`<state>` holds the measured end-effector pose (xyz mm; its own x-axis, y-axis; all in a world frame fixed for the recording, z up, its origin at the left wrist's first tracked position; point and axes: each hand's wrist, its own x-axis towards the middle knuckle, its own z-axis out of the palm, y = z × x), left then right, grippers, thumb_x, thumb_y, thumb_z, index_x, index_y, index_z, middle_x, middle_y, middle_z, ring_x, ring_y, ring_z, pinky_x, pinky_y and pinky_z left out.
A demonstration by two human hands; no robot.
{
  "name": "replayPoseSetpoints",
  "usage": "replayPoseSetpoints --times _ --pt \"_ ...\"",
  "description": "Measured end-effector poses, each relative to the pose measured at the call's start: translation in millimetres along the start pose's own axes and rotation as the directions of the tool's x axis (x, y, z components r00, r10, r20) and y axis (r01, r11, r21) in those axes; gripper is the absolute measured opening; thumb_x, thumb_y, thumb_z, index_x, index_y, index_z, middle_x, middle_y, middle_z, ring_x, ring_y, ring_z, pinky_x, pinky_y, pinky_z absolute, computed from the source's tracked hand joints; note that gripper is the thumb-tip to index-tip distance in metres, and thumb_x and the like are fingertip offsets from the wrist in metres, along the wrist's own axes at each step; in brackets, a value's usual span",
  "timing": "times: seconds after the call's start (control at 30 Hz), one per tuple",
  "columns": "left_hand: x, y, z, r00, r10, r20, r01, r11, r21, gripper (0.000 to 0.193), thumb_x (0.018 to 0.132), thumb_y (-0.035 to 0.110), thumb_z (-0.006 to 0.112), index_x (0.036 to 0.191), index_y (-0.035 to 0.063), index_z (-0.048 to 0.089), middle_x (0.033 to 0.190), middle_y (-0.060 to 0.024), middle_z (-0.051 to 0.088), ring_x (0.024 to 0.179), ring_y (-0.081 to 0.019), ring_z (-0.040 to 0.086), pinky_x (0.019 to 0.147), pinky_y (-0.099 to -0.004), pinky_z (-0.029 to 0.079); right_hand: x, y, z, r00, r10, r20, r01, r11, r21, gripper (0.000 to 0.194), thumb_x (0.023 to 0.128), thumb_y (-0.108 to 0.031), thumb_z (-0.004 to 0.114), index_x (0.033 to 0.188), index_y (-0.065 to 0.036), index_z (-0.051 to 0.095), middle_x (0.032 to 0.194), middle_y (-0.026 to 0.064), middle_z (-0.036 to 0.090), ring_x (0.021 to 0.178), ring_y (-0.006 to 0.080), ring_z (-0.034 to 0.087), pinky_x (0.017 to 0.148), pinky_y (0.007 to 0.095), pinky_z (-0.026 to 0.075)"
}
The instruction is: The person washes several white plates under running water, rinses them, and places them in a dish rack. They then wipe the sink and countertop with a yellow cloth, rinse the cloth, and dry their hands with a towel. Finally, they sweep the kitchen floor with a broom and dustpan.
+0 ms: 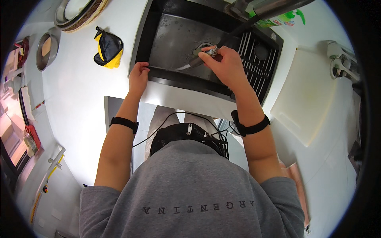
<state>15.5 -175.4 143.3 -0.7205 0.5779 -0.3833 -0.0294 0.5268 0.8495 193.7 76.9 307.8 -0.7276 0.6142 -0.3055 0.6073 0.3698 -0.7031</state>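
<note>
My right hand point(227, 64) grips the pull-out spray head point(198, 61) of the faucet, with its dark hose point(235, 32) running up to the right. A stream of water point(182, 67) leaves the nozzle toward the front left of the black sink point(175, 35). At the sink's left front corner rests my left hand point(139, 76), its fingers bent together over the rim; whether they grip it is unclear. Behind the spray head, the drain point(205, 45) is partly covered by my right fingers. Small wet spots mark the basin floor.
A black-and-yellow cloth item point(109, 49) lies left of the sink, near a metal bowl point(47, 51) and a woven basket point(96, 13). A slatted rack point(259, 68) spans the sink's right side. Right of it lies a white cutting board point(306, 95). A green pump bottle point(276, 20) stands behind.
</note>
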Motion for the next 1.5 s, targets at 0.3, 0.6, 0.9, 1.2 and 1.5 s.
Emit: replayPoseSetpoints --times 0.3,0.6,0.9,1.2,1.5 --pt "6 -15 8 1.000 0.019 0.014 -0.021 0.994 0.106 0.030 0.089 0.004 0.053 0.116 0.0046 0.065 0.094 -0.0081 0.071 0.084 -0.0196 0.067 0.078 -0.0314 0.052 -33 31 -59 0.996 0.055 0.065 -0.048 0.993 -0.112 0.028 0.089 -0.022 0.076 0.100 0.003 0.072 0.081 0.0047 0.069 0.071 0.0102 0.066 0.067 0.0249 0.050" --pt "13 -25 2 0.995 -0.011 0.098 -0.005 0.987 0.160 0.033 0.089 0.005 0.056 0.121 0.0048 0.065 0.100 -0.0092 0.071 0.090 -0.0196 0.067 0.082 -0.0311 0.052 -60 70 -120 0.987 0.163 0.005 -0.161 0.977 -0.141 0.030 0.088 -0.024 0.075 0.095 0.004 0.069 0.094 0.0105 0.072 0.071 0.0186 0.065 0.068 0.0312 0.051" --pt "10 -17 3 0.993 -0.059 0.100 0.040 0.982 0.182 0.034 0.089 0.003 0.057 0.122 0.0039 0.065 0.103 -0.0086 0.070 0.092 -0.0178 0.065 0.084 -0.0304 0.052 -80 105 -177 0.954 0.293 -0.065 -0.300 0.940 -0.161 0.030 0.090 -0.023 0.073 0.112 -0.003 0.070 0.087 0.0085 0.069 0.071 0.0156 0.061 0.069 0.0314 0.050" --pt "8 -14 2 0.989 -0.106 0.100 0.088 0.981 0.174 0.038 0.088 0.001 0.058 0.126 0.0045 0.063 0.113 -0.0105 0.068 0.102 -0.0191 0.063 0.093 -0.0318 0.051 -80 122 -194 0.969 0.239 -0.057 -0.245 0.957 -0.159 0.028 0.091 -0.021 0.071 0.114 -0.005 0.070 0.086 0.0085 0.067 0.068 0.0170 0.057 0.068 0.0319 0.050" --pt "10 -20 0 0.990 -0.076 0.120 0.062 0.991 0.118 0.040 0.087 0.000 0.058 0.127 0.0043 0.063 0.115 -0.0113 0.067 0.103 -0.0192 0.063 0.095 -0.0319 0.050 -35 155 -200 0.969 0.021 -0.246 -0.094 0.953 -0.288 0.032 0.090 -0.019 0.073 0.119 -0.008 0.070 0.095 0.0132 0.070 0.077 0.0237 0.065 0.074 0.0353 0.053"
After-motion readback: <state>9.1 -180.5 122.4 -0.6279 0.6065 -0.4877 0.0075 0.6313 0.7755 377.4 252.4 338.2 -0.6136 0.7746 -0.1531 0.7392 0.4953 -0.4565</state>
